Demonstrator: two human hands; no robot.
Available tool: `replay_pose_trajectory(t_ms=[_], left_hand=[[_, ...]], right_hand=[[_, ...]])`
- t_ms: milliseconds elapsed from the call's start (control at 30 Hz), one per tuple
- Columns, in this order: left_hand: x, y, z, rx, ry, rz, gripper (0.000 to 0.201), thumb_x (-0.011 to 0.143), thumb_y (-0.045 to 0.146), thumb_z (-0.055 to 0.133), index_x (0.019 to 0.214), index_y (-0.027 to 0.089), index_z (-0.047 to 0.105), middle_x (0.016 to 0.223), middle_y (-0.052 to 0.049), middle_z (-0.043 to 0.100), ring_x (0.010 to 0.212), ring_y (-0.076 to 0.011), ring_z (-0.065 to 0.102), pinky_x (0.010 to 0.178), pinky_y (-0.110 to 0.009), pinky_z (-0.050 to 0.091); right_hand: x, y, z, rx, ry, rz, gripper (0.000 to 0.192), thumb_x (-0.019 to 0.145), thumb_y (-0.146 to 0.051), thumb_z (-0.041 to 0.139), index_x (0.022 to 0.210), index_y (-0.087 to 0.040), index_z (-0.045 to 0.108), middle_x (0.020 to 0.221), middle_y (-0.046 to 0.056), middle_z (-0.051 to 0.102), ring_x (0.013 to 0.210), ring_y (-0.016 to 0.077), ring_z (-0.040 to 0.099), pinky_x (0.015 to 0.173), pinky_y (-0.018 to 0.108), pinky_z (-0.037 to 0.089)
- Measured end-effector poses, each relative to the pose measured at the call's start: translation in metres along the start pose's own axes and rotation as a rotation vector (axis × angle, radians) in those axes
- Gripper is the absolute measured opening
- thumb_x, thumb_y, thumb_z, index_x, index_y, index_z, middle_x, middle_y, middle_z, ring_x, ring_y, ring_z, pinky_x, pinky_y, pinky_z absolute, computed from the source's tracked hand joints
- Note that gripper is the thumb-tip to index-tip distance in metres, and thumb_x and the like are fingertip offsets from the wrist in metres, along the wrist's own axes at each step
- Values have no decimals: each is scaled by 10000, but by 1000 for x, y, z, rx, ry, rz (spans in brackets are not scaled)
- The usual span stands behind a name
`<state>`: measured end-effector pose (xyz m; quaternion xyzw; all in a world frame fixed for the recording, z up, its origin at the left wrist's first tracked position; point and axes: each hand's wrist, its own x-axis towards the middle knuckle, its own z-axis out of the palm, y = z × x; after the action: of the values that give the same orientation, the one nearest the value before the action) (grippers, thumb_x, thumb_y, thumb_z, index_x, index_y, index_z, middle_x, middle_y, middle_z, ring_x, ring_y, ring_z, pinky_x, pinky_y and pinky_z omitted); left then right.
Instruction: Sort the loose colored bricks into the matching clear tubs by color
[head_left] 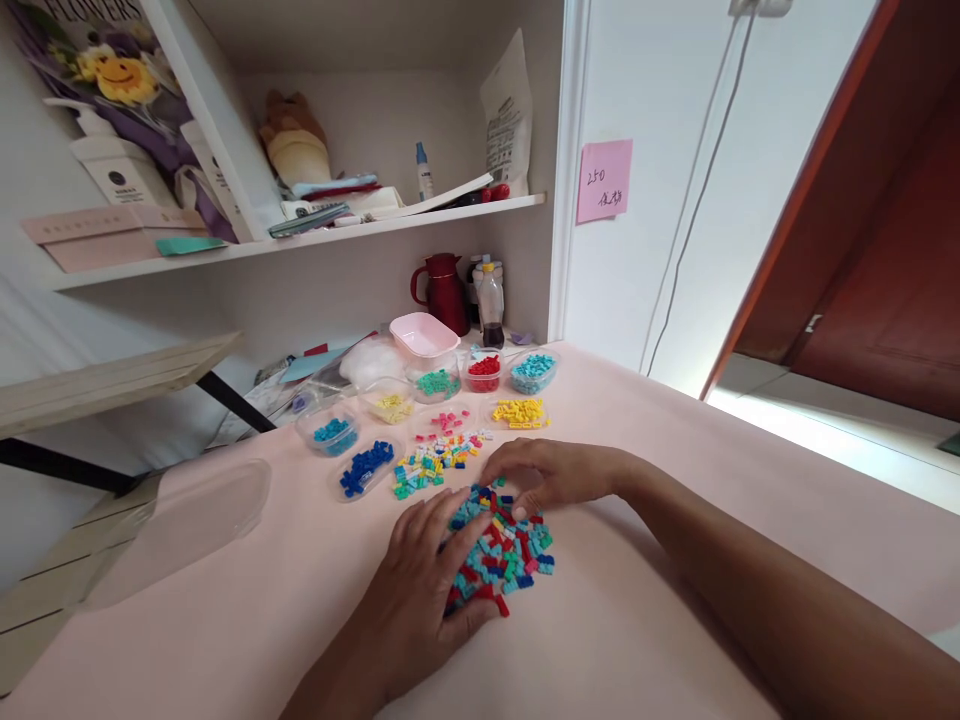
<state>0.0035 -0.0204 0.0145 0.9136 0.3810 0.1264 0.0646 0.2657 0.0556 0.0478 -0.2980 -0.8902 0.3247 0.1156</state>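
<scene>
A mixed pile of small building bricks (517,555) in red, teal, blue and green lies on the pink tabletop. My left hand (431,570) rests against the pile's left side, fingers spread and partly over the bricks. At the far side of the pile, my right hand (544,470) hovers or touches with its fingers curved and thumb apart; no brick shows clearly in it. Just beyond is a second loose heap of bricks (435,463), mostly yellow, white and green. Dark blue bricks (367,468) sit in a clear lid-like tray to its left.
Clear tubs behind hold sorted bricks: blue (334,434), pale yellow (390,407), green (437,383), red (484,372), teal (533,370). Yellow bricks (519,412) and pink bricks (444,424) lie nearer. A pink basin (424,336), red jug (445,295) and bottle (491,305) stand at the back.
</scene>
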Motion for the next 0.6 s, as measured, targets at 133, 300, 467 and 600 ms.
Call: replay_pose_trajectory(t_ms=[133,300,467,600], left_hand=[[1,-4,2,36,83,-24,611,869,451,516,1433,378,291,1510,-52,295,1343,-319,297,1062,-517,341],[0,-5,0,5,29,-7,643,837,506,540,1424,385,307,1506,-56,302,1322,-329,334,1038,-512,379],[-1,-2,-3,-18,46,54,717,779,502,620,1418,398,312,1495,-58,325,1305,-341,365,1027,-528,389],[0,9,-10,-1,-7,193,664,773,428,660,1370,458,371,1532,-9,260,1357,-342,296,1080,-558,303]], right_hand=[[-8,-6,-2,-14,-98,3,1008,578,-430,826,1438,-357,306,1506,19,282,1387,277,228,1115,397,229],[-9,-8,5,-83,-124,51,1142,456,-358,878,1433,-411,288,1562,8,124,1413,345,82,1129,495,110],[2,3,15,-146,-32,44,902,599,-392,813,1393,-400,383,1532,14,246,1393,330,185,1110,489,184],[10,8,18,-198,96,-67,596,769,-391,688,1330,-312,505,1382,60,489,1311,270,367,1086,433,258]])
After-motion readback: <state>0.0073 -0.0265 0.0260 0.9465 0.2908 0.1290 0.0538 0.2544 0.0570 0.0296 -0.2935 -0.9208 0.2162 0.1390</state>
